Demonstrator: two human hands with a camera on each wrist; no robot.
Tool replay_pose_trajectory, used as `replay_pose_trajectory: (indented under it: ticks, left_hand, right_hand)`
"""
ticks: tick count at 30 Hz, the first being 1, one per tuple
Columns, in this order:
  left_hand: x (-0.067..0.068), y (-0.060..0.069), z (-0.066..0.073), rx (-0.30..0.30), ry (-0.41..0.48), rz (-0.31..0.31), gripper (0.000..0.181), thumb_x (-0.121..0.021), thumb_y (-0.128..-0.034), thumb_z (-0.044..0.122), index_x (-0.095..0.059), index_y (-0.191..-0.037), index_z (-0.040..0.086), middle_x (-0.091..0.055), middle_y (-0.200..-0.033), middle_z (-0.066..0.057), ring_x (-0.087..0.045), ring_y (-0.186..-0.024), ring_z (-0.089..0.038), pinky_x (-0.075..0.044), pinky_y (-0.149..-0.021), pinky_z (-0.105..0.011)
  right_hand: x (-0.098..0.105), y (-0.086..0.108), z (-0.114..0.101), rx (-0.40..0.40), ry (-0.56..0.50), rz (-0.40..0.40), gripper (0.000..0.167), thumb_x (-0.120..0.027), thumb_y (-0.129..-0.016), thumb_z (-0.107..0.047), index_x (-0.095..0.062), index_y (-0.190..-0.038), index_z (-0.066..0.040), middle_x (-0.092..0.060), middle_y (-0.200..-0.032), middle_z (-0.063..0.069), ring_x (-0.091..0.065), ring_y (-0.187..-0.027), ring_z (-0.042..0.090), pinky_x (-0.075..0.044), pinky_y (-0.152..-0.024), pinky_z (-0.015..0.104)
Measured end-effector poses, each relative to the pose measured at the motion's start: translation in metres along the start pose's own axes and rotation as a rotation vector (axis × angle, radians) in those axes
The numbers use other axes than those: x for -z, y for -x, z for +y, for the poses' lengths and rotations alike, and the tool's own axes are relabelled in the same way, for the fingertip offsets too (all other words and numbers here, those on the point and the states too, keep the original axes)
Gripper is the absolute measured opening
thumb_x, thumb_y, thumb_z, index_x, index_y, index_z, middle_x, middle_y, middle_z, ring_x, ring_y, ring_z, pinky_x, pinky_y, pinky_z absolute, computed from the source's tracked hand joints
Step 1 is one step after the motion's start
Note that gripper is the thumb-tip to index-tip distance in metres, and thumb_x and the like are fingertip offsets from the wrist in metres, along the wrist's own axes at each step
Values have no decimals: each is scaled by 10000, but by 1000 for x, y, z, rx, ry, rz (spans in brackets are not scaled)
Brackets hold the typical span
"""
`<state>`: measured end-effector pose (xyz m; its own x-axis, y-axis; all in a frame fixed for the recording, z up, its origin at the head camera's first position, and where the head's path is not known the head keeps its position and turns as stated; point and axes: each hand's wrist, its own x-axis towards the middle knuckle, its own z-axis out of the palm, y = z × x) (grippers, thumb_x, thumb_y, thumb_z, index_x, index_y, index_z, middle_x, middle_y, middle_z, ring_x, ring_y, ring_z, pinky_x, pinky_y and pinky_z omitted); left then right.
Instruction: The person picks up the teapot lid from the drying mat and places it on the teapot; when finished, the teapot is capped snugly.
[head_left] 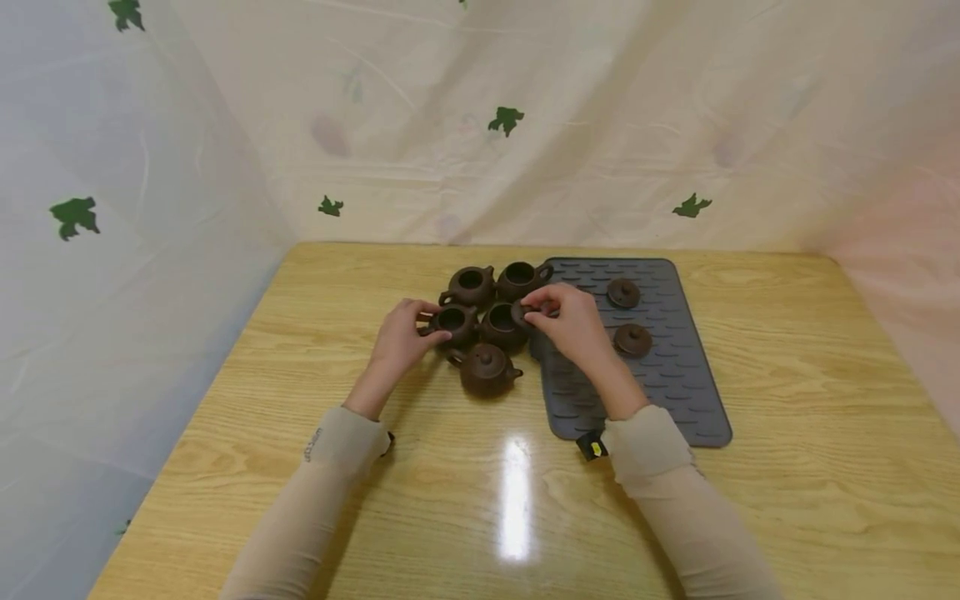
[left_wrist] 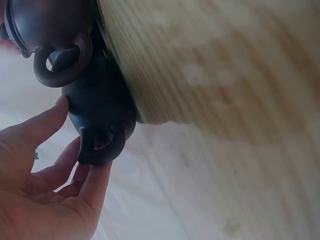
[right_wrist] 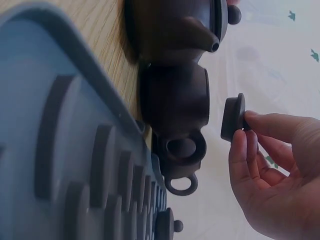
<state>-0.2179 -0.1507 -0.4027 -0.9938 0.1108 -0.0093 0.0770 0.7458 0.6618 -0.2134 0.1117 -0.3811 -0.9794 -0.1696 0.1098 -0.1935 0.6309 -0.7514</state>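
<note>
Lid in hand: a small dark brown lid [right_wrist: 233, 117], level, knob toward the palm side, underside toward the pots.
Lid and grip: it sits just beyond the right hand [head_left: 576, 323], whose thumb and fingertips pinch it at the knob; the lid's disc stays outside the fingers.
Pot below the lid: the middle right teapot [head_left: 498, 337], uncovered; the lid is above its rim, near but apart, and from the head it appears at the right edge of the mouth.
Pot in the other grip: the middle left teapot [head_left: 456, 331], uncovered, held at its handle end by the left hand [head_left: 399, 337]; thumb on the body by the rim, fingers at the handle.
Front pot: the front teapot [head_left: 486, 377] wears its lid, spout pointing right.
Back pots: the back left teapot [head_left: 482, 292] and back right teapot [head_left: 517, 292], both uncovered.
Grey mat: a ridged mat [head_left: 660, 392] right of the pots, bearing a far lid [head_left: 623, 292] and a near lid [head_left: 633, 340], knobs up.
Table: pale wood-grain tabletop [head_left: 787, 358].
Backdrop: light curtain [head_left: 420, 108] with green leaf-like patches [head_left: 506, 121].
</note>
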Motion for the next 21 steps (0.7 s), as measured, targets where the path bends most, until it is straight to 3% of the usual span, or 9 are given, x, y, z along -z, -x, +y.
replay_pose_trajectory:
  ticks: [21]
  left_hand:
    - [-1,-1,-1,4,-11,-3,461,-758,-897,219,-620,-1297,35,-563,-1323,-180,-599,-1210,-343,-553,-989,-438]
  right_hand:
    - [-25,-16,-27,69,-33,-21,161,-714,-930,-172,-737,-1079,-118,-680,-1073,69,-620,-887,213,-536,-725,347]
